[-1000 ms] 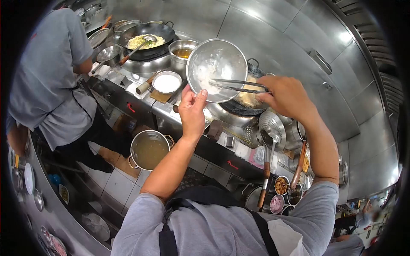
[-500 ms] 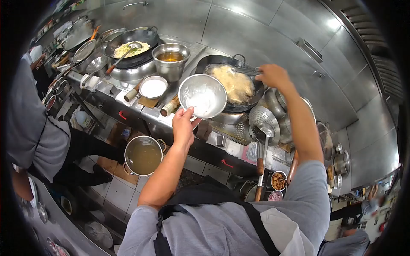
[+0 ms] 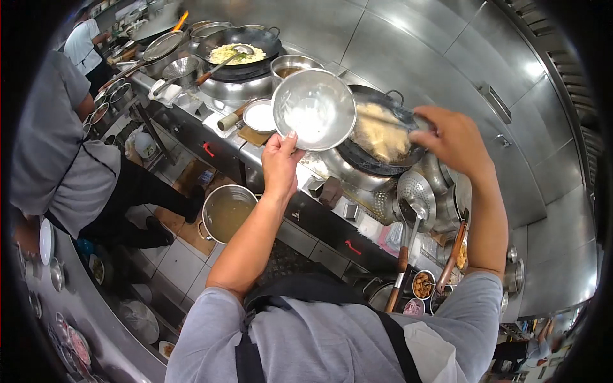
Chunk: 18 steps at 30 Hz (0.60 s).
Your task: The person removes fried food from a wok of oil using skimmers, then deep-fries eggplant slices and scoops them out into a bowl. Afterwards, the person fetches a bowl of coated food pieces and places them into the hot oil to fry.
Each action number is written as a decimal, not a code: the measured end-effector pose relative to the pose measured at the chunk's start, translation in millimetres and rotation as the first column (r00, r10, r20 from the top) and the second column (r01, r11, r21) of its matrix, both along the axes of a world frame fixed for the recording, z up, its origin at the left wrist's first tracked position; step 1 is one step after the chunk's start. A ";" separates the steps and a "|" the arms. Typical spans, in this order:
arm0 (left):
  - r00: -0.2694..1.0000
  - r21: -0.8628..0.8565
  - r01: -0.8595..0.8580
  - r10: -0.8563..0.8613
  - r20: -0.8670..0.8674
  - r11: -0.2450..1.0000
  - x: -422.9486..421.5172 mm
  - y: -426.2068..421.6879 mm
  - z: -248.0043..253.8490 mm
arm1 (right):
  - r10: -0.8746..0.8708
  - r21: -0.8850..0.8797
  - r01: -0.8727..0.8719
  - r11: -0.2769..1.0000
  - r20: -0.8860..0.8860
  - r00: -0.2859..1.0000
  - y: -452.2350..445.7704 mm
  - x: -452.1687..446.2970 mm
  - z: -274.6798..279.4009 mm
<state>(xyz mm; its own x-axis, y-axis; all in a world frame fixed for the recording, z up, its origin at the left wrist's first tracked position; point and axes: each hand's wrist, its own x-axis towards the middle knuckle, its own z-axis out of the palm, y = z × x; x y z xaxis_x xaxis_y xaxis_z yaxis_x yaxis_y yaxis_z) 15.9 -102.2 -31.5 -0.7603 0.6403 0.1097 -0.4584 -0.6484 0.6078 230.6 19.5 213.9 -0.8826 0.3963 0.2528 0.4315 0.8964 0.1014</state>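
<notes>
My left hand grips the near rim of a metal mixing bowl, tilted so that its inside, smeared with whitish residue, faces me. Behind the bowl, pale golden food is frying in bubbling oil in a black wok; the bowl hides the wok's left edge. My right hand hovers at the wok's right side, fingers pinched together. A blurred thin streak runs from those fingers over the food; what it is I cannot make out.
A second wok holds yellow-green food and a ladle. Nearby are a metal pot and a white-filled bowl. A perforated skimmer lies right. A pot of cloudy liquid stands low at left, beside another person.
The view has shifted, and the bowl now covers part of the pot behind it. My right hand appears closer and further over the wok's right side, blurred by motion. My left hand keeps its hold.
</notes>
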 end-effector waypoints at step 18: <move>0.998 -0.089 -0.056 0.053 -0.033 0.994 24.9 12.6 18.1 | 0.091 0.149 -0.110 0.983 0.125 0.988 -5.9 -1.4 -22.2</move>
